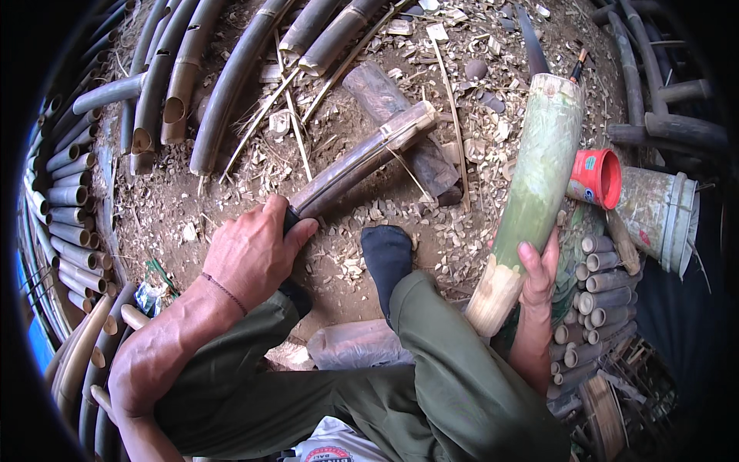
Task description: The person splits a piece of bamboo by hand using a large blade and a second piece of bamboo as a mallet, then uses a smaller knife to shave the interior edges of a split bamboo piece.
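Note:
My left hand point(258, 242) is closed round the dark handle point(291, 220) of a knife. Its long narrow blade seems to run along a brown bamboo length point(362, 163), which slants away over a thick dark log point(408, 127). On the right, my right hand point(541, 269) grips a thick green bamboo section point(539, 169) near its lower end. The bamboo stands tilted, its far end up and right, with the skin scraped pale in patches and bare at the near end. The fingers behind it are partly hidden.
Wood chips cover the dirt floor point(177, 208). Dark bamboo poles point(239, 92) lie at the far left, with stacked bamboo tubes point(73, 215) beside them. A red tub point(606, 179), a whitish bucket point(654, 212) and short bamboo pieces point(604, 296) are at right. A dark blade point(530, 38) lies beyond the green bamboo.

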Available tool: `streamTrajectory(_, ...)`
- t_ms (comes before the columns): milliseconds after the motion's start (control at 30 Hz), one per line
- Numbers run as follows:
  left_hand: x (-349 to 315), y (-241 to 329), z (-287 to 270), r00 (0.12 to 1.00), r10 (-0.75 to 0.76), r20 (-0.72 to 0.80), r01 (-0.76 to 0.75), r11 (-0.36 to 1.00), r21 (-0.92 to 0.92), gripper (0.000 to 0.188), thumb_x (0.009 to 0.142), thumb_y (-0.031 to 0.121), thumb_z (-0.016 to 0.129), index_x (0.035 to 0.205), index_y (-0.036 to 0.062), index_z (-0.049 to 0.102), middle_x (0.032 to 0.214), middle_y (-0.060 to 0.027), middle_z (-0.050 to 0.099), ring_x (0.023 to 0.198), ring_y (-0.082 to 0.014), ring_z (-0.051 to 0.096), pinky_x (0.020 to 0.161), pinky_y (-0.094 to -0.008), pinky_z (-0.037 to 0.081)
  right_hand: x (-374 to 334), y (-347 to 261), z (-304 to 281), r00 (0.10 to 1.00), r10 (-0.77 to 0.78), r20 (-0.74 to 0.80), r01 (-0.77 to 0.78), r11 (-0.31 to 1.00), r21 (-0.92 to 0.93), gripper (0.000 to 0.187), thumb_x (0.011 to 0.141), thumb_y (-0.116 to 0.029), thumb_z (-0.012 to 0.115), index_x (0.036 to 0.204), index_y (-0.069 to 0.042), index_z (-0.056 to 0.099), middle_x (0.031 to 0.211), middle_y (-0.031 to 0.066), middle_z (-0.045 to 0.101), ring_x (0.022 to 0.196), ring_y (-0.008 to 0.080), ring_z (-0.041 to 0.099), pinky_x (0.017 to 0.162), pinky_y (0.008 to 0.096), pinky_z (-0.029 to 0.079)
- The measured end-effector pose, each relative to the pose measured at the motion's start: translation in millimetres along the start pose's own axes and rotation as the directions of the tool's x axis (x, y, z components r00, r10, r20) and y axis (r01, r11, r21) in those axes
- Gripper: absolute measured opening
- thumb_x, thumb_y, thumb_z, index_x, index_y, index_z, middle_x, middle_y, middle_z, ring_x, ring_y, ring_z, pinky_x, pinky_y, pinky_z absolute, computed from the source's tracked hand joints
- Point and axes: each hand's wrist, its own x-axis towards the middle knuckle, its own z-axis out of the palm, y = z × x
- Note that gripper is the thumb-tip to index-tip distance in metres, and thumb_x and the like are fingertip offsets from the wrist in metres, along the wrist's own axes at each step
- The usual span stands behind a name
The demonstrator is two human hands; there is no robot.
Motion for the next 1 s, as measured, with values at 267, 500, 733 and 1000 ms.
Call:
streamTrajectory(267,1,0,1,1.0,0.01,0.012,-0.01,1.0,0.014,0.043,0.097,0.041,0.051,0.091,-0.0015,0.05,0.076,-0.0257,0.064,0.073,-0.0441,0.065,0.065,-0.0518,0.051,1,-1,4,1.0,0.003,0.029,-0.003,1.0,0.005,0.077,0.075,-0.026,0.071,0.137,0.0,0.036,0.117,0.0113,0.053,0.103,0.019,0.054,0.092,0.033,0.044)
streamTrajectory(500,-3,12,6,0.996,0.051,0.072,-0.053,0.998,0.028,0.043,0.097,0.038,0.051,0.089,-0.0038,0.05,0.07,-0.0267,0.063,0.068,-0.0428,0.065,0.062,-0.0496,0.052,3,13,33,0.927,-0.363,0.091,0.358,0.789,-0.499,0.089,0.07,-0.017,0.078,0.141,0.001,0.029,0.117,0.0158,0.053,0.107,0.0267,0.057,0.094,0.041,0.048)
streamTrajectory(733,-3,24,-6,0.995,0.052,0.083,-0.061,0.991,0.12,0.045,0.098,0.037,0.05,0.092,-0.0071,0.053,0.071,-0.0236,0.065,0.069,-0.0401,0.067,0.064,-0.0449,0.056,25,-14,23,0.907,-0.42,-0.004,0.376,0.815,-0.442,0.089,0.073,-0.021,0.078,0.145,0.001,0.029,0.125,0.0164,0.053,0.108,0.0256,0.057,0.096,0.037,0.046)
streamTrajectory(1000,2,46,-38,0.986,0.045,0.159,-0.077,0.977,0.2,0.046,0.098,0.036,0.049,0.091,-0.0073,0.061,0.077,-0.0232,0.066,0.08,-0.0387,0.068,0.074,-0.0457,0.054,11,10,14,0.945,-0.285,0.16,0.315,0.659,-0.683,0.098,0.072,-0.019,0.078,0.15,-0.002,0.022,0.129,0.0228,0.053,0.113,0.034,0.058,0.096,0.0397,0.047)
